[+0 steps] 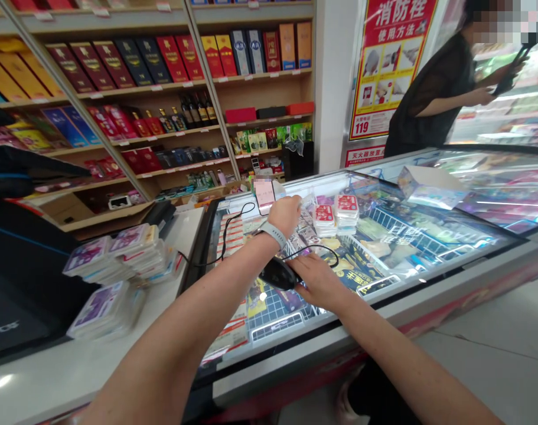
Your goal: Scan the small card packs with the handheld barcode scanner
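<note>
Spanning the foreground, the glass-topped grey freezer counter (410, 308) stands before a red-and-yellow poster (386, 72) reading “使用方法” and “119”. Two white stacks of red-labelled packs (324, 222) (346, 215) lie just right of the person's nearer left hand (286, 215), whose grasp cannot be told. The right hand (319, 283) grips the right end of a black oval device (277, 274), long axis roughly crosswise.

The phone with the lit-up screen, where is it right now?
In the head view, the phone stands near the middle, toward the glass counter's far edge, just beyond the left hand and left of two red-topped stacks.
</note>
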A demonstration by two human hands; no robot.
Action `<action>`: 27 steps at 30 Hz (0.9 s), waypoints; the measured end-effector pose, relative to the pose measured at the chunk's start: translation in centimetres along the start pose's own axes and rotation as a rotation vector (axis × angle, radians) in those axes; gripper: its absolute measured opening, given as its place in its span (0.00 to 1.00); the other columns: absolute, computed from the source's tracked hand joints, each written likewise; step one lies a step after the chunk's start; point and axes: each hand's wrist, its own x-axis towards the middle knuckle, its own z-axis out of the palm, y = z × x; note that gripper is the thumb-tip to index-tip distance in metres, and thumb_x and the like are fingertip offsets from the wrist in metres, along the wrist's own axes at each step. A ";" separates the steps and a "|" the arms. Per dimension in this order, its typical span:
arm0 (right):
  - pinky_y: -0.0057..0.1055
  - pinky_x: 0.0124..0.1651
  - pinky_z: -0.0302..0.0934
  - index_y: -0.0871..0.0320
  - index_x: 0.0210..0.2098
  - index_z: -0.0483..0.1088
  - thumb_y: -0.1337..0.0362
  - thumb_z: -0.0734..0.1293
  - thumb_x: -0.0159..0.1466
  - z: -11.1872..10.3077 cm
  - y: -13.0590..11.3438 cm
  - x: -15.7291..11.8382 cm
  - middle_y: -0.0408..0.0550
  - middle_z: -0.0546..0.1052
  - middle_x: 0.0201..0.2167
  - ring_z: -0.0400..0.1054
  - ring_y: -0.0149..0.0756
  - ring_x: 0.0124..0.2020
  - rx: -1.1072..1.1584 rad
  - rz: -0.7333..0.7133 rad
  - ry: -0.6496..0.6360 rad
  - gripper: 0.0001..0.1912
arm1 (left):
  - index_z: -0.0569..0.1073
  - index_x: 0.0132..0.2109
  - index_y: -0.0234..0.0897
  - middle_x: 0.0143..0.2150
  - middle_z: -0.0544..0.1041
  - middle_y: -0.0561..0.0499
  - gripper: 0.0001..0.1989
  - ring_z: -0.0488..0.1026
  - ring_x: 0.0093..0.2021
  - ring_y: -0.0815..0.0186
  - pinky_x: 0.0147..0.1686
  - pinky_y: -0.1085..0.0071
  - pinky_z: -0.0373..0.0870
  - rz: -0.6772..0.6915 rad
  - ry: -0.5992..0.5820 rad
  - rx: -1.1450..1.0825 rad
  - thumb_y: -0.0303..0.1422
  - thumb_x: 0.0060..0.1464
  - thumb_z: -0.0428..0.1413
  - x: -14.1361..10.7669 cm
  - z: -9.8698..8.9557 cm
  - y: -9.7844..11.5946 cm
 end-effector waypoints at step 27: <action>0.40 0.47 0.57 0.61 0.40 0.67 0.68 0.64 0.55 0.1 -0.1 0.0 0.54 0.75 0.39 0.67 0.43 0.40 -0.042 0.004 -0.029 0.12 | 0.77 0.49 0.30 0.47 0.77 0.37 0.18 0.71 0.52 0.54 0.52 0.62 0.65 -0.066 -0.280 -0.030 0.27 0.48 0.60 3.4 6.0 5.5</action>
